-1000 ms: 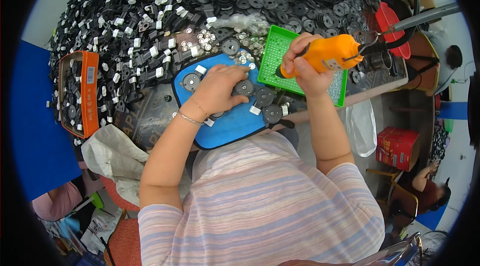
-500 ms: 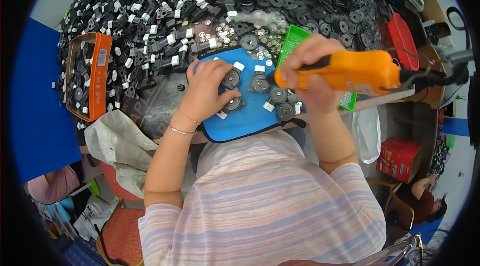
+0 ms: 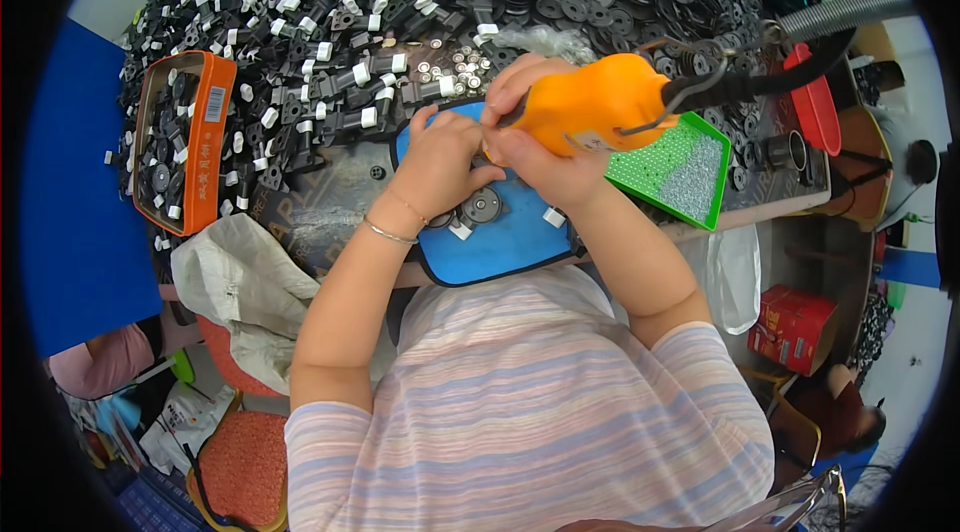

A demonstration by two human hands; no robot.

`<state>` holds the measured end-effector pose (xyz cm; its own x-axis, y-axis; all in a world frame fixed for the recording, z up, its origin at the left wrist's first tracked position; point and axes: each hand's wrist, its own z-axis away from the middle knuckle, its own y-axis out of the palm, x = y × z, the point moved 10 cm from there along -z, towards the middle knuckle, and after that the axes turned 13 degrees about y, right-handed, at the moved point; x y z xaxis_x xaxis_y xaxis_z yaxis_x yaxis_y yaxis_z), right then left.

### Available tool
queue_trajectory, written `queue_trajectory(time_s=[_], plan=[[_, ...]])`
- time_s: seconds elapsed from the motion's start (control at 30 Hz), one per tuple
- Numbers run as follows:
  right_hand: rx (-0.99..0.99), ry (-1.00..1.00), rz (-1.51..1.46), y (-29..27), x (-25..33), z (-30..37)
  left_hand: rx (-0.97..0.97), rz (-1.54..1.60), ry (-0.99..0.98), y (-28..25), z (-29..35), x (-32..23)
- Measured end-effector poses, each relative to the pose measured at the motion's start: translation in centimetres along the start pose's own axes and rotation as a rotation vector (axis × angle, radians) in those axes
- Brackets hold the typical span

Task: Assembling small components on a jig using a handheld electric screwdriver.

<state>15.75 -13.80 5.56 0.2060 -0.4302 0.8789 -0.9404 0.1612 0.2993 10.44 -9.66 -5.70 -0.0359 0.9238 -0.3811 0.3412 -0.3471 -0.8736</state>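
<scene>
We see bright, even light with soft shadows. Fisheye distortion bends everything toward a black circular rim. The centre is fairly sharp; the edges smear, and white areas at right wash out.

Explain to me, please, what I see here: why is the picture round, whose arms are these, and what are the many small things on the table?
There is no machine here. A person wears a wide-angle camera on the head, looking down, so the picture is round and straight edges bend. The striped shirt at the bottom and both arms belong to that person.

The right hand grips an orange power screwdriver; a dark cable runs from it toward the upper right. The left hand presses on a small part beside the tool's tip, over a blue mat. I cannot see that part clearly. A round black disc and small white pieces lie on the mat.

Behind is a big pile of black parts, many with white ends. On the left stands an orange box holding more of them. On the right is a green tray with tiny metal pieces.
</scene>
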Motion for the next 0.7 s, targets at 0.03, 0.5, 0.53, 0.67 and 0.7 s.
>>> queue_trajectory(time_s=[0.03, 0.5, 0.53, 0.67, 0.7], plan=[[0.017, -0.003, 0.098, 0.0, -0.3, 0.0, -0.029, -0.005, 0.006, -0.2, 0.0, 0.0], [0.026, -0.015, 0.268, -0.3, -1.4, -0.4, -0.057, 0.131, 0.076, 1.0, -0.5, 0.4], [0.043, 0.029, 0.179, -0.5, -1.5, -0.5, -0.047, 0.123, 0.081, 0.7, -0.6, 0.1], [0.153, -0.045, 0.066, -1.3, 2.5, -0.8, 0.089, 0.132, -0.022, 0.2, -0.2, -0.1], [0.107, -0.053, 0.004, -2.5, 3.8, -0.4, 0.101, 0.127, -0.035, 0.2, -0.1, 0.0]])
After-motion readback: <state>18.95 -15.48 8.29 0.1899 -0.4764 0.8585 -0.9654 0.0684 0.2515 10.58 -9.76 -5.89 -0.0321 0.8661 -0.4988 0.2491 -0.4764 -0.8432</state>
